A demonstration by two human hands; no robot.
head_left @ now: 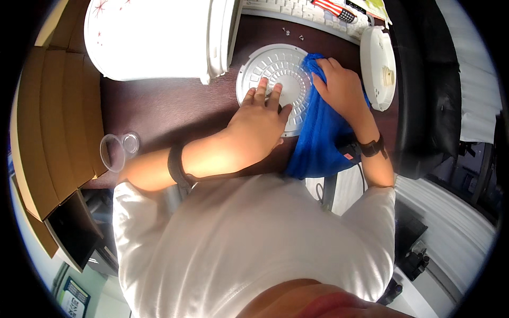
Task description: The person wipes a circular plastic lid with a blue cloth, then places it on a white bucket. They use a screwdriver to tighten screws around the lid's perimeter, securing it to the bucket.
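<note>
The right hand [342, 87] grasps a bunched blue cloth [324, 135] at the right edge of a round, slotted disc cover [295, 91], while the left hand [257, 127], unclenched, rests spread fingers on its face. In the head view, the pale cover lies flat on a dark brown tabletop [154, 108] in front of the person; the left fingers probably steady it against the cloth's pressure, and the bunching likely gives the right hand a padded hold. Loose screws [287, 33] sit between cover and white keyboard [297, 10], seemingly set apart within reach. A white round housing [377, 69] stands tilted beyond the right hand.
</note>
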